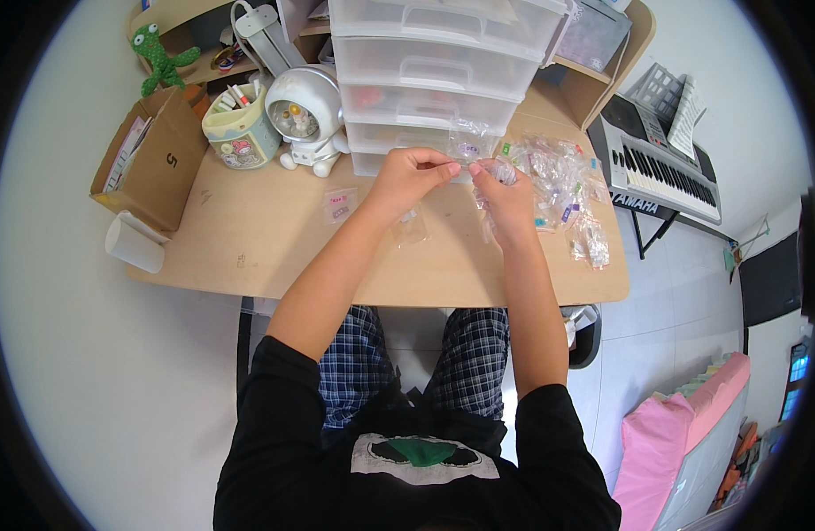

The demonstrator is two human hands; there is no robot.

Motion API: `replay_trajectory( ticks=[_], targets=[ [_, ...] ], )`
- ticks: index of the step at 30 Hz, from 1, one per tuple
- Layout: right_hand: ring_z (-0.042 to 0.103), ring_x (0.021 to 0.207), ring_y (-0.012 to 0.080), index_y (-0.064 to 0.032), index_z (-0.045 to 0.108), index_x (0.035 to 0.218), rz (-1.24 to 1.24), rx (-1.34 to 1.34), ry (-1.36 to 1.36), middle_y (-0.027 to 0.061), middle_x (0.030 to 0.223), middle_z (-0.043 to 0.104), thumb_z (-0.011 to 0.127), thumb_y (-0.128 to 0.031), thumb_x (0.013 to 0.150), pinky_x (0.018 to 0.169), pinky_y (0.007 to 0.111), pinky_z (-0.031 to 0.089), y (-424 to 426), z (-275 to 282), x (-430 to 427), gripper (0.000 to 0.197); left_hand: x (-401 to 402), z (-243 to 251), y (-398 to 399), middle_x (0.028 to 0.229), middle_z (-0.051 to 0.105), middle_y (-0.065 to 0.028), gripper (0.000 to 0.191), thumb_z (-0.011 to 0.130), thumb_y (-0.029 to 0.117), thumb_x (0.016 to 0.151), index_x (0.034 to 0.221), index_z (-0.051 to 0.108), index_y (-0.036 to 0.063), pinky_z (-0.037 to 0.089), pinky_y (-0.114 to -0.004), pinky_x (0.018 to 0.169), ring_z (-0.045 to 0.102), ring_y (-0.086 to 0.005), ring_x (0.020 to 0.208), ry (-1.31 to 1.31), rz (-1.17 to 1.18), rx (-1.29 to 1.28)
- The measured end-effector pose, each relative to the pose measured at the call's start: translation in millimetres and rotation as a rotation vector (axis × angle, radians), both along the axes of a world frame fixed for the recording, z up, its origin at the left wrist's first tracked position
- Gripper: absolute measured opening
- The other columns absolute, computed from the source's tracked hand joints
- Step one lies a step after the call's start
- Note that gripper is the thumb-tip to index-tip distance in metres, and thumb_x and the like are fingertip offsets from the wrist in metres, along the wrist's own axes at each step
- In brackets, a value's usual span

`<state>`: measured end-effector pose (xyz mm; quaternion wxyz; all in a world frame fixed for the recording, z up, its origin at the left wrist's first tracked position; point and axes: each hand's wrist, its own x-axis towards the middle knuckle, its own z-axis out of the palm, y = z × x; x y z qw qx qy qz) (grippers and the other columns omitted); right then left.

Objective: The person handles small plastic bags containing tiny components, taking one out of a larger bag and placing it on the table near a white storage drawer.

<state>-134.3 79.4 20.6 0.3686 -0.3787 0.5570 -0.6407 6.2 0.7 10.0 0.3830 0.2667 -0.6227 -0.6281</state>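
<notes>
Both hands meet over the back of the wooden desk [301,245], before a stack of translucent drawers. My left hand [417,174] pinches the edge of a small clear plastic bag [470,136] that bears a purple label. My right hand [503,192] pinches the same bag at its other side, with more crumpled clear plastic [502,171] about its fingers. To its right lies a heap of small clear bags [553,169] with coloured labels. A flat bag with pink and purple labels [341,204] lies left of my left forearm, and another clear bag [410,229] lies partly behind that forearm.
The drawer unit [434,70] stands right behind my hands. On the left are a white astronaut figure [304,119], a pen holder [241,133], a cardboard box [158,156] and a white cup [134,244]. A Yamaha keyboard [666,172] and a waste bin [585,342] stand to the right.
</notes>
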Motion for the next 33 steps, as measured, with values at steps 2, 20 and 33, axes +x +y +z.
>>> replay_trajectory(
  ticks=[2, 20, 33],
  targets=[
    [0.046, 0.055, 0.0051, -0.0019, 0.063, 0.083, 0.014, 0.004, -0.006, -0.0013, 0.066, 0.055, 0.068, -0.015, 0.074, 0.048, 0.02, 0.036, -0.7, -2.5, -2.3, 0.017, -0.7, -0.1, 0.5, 0.073, 0.06, -0.0024, 0.012, 0.065, 0.009, 0.077, 0.084, 0.064, -0.0007, 0.043, -0.02, 0.061, 0.053, -0.0077, 0.066, 0.001, 0.013, 0.013],
    [0.046, 0.053, 0.0051, -0.0011, 0.063, 0.082, 0.023, 0.015, -0.071, -0.001, 0.065, 0.055, 0.068, -0.015, 0.073, 0.046, 0.02, 0.035, -2.1, -3.4, -3.2, 0.018, 0.9, 1.2, -0.9, 0.072, 0.057, 0.0006, 0.006, 0.062, 0.007, 0.078, 0.081, 0.061, 0.0016, 0.04, -0.02, 0.06, 0.05, -0.0059, 0.066, 0.002, 0.041, -0.044],
    [0.046, 0.054, 0.0061, -0.0008, 0.062, 0.082, -0.014, -0.038, -0.069, -0.0007, 0.066, 0.055, 0.068, -0.016, 0.075, 0.047, 0.02, 0.037, -0.7, -0.6, -0.9, 0.018, 1.4, 2.8, 0.0, 0.078, 0.06, -0.004, 0.013, 0.06, 0.01, 0.081, 0.087, 0.063, -0.0004, 0.043, -0.023, 0.066, 0.051, -0.0095, 0.068, 0.069, 0.024, 0.001]
  ],
)
